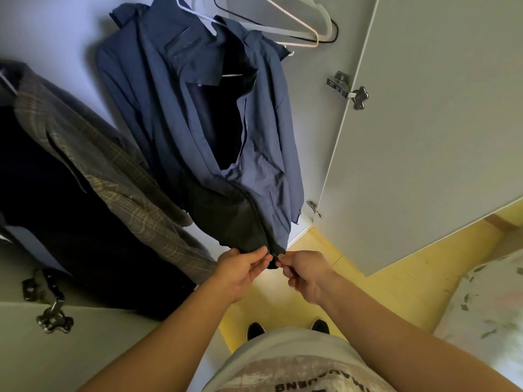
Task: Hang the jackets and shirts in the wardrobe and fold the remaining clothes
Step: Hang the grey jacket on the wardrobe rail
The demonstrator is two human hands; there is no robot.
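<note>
A navy blue jacket (175,108) hangs on a white hanger (198,15) inside the wardrobe, its front open and its dark lining showing. My left hand (243,267) pinches the left bottom hem of the jacket. My right hand (305,273) pinches the right side at the zipper's lower end. The two hands nearly touch at the hem. To the left hang a brown plaid jacket (113,176) and a dark garment (42,171).
Several empty hangers (297,26) hang at the top right of the rail. The open right wardrobe door (424,123) stands close beside the jacket, the left door (85,335) below left. A bed with a floral cover (486,301) lies at right over the yellow floor (382,292).
</note>
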